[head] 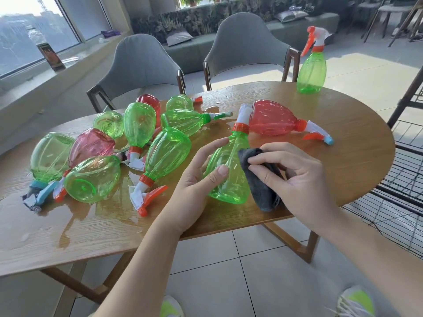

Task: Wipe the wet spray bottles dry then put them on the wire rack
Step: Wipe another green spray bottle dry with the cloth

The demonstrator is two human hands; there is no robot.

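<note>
Glossy clear green plastic bottle (229, 172) slick under my fingers (219, 172), soft matt grey cloth (261, 179) against it; grained wood surface (343, 138) shining with wet puddles; thin black wire rack (402, 179).

Occlusions and frame cut-offs, head view.

The held green spray bottle (229, 170) is partly covered: the left hand (201, 179) hides its left flank, and the grey cloth (261, 179) under the right hand (295, 177) hides its right flank. Its trigger sits behind the red spray bottle (274, 120) and cannot be made out. In the bottle pile (109, 154), several nozzles lie under neighbouring bottles. The wire rack (402, 179) is cut by the right edge; its shelf count cannot be told. The tabletop (68, 236) runs off the left edge. Both shoes (357, 303) are cut by the bottom edge and blurred.
</note>
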